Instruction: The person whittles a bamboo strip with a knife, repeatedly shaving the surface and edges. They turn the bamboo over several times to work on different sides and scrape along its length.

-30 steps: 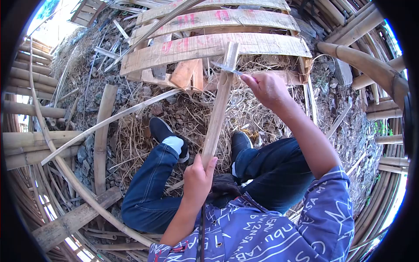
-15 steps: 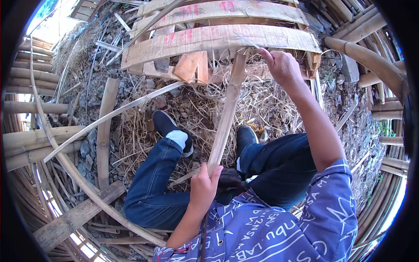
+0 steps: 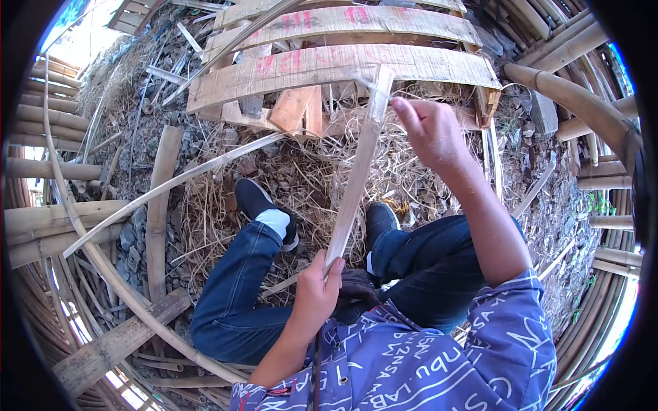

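My left hand (image 3: 319,286) is closed around the near end of a split bamboo strip (image 3: 358,171), in front of my lap. From there the strip slants up and away, its far end overlapping the front board of a wooden pallet (image 3: 439,61). My right hand (image 3: 435,133) is closed on a knife, whose thin blade (image 3: 370,83) lies across the strip close to its far end. Motion smears the blade, and my fingers hide the handle.
Straw and shavings (image 3: 219,219) cover the stony ground around my shoes (image 3: 257,202). A long pale strip (image 3: 185,177) and a bamboo pole (image 3: 161,205) lie to my left. Stacked bamboo (image 3: 62,212) lines the left side, and a thick curved pole (image 3: 576,99) reaches in from the right.
My right hand has come down and slightly left with the knife. The strip's far end has risen and now overlaps the pallet's front board. My left hand keeps its hold.
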`<action>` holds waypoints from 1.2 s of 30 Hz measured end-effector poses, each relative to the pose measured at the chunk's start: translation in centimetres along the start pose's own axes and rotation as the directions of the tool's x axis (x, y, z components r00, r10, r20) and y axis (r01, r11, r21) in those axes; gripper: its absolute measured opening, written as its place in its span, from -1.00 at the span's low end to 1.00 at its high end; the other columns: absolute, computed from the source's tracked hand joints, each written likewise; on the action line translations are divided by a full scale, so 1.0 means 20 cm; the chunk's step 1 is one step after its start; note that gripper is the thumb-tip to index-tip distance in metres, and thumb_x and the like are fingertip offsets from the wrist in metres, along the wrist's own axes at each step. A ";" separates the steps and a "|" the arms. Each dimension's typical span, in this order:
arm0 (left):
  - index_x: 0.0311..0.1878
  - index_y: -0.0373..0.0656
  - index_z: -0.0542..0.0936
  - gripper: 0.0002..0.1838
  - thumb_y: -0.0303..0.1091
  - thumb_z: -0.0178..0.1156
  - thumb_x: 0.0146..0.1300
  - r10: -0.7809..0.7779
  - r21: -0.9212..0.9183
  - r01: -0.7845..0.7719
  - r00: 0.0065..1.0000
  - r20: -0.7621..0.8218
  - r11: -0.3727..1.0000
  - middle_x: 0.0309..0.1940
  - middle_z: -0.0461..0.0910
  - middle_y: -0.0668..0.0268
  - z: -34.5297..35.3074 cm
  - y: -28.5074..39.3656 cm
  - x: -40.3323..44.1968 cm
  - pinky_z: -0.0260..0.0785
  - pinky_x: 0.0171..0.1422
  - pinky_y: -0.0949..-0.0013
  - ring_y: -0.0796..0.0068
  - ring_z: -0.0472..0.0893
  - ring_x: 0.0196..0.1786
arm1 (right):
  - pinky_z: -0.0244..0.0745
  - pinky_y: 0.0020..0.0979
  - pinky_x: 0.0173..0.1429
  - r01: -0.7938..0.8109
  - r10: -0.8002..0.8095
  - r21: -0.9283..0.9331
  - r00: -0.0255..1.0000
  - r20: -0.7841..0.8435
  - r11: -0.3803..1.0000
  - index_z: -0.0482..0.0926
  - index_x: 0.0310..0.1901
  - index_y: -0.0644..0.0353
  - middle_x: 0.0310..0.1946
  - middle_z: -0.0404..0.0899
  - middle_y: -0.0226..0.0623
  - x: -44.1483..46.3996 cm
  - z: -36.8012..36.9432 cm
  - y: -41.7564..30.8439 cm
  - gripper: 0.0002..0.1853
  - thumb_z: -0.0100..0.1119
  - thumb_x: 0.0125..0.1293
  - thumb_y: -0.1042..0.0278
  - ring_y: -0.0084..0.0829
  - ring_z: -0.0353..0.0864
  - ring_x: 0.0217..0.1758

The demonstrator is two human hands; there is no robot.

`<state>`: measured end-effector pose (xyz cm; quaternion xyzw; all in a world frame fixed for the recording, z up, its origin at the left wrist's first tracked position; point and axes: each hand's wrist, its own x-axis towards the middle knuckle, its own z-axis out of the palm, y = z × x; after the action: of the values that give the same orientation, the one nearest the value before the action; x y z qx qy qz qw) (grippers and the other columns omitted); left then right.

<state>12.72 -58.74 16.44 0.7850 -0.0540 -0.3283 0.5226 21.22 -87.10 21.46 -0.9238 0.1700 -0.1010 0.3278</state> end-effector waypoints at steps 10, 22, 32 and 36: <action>-0.14 -0.30 0.46 -0.77 -0.28 0.02 0.44 0.149 0.182 -0.139 0.988 -0.041 0.973 -0.62 0.45 0.33 0.05 0.03 0.10 0.27 -0.50 0.45 0.63 0.41 -0.59 | 0.50 -0.16 -0.42 0.116 -0.119 -0.314 0.993 0.009 0.942 0.60 -0.64 0.21 -0.73 0.51 -0.10 0.08 0.08 0.18 -0.32 -0.05 0.35 -0.27 -0.06 0.59 -0.59; -0.17 -0.29 0.46 -0.76 -0.26 0.01 0.44 0.094 0.153 -0.090 0.995 -0.019 0.984 -0.63 0.48 0.27 0.02 0.07 0.06 0.30 -0.50 0.40 0.57 0.47 -0.60 | 0.48 -0.25 -0.59 0.144 -0.220 -0.470 0.969 -0.110 0.871 0.59 -0.65 0.11 -0.78 0.51 -0.22 0.13 0.11 0.28 -0.37 -0.02 0.34 -0.27 -0.21 0.59 -0.68; -0.16 -0.30 0.46 -0.75 -0.25 0.02 0.43 0.107 0.158 -0.099 0.993 -0.039 0.982 -0.60 0.52 0.21 0.03 0.05 0.03 0.36 -0.45 0.36 0.49 0.53 -0.58 | 0.48 -0.11 -0.46 0.045 -0.131 -0.464 0.979 -0.154 0.885 0.59 -0.57 0.20 -0.66 0.55 -0.05 0.13 0.05 0.32 -0.38 -0.03 0.36 -0.23 -0.02 0.61 -0.55; -0.16 -0.30 0.45 -0.76 -0.27 0.01 0.42 0.072 0.179 -0.072 0.997 0.005 0.981 -0.60 0.53 0.21 0.03 0.07 0.03 0.37 -0.44 0.34 0.48 0.55 -0.57 | 0.52 -0.18 -0.50 0.018 -0.128 -0.526 0.976 -0.173 0.850 0.61 -0.57 0.14 -0.69 0.56 -0.12 0.09 0.05 0.32 -0.35 -0.11 0.36 -0.30 -0.12 0.64 -0.57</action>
<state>13.17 -60.15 17.28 0.8265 -0.1112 -0.3026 0.4615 21.66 -91.92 16.85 -0.9687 0.1878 -0.1568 0.0420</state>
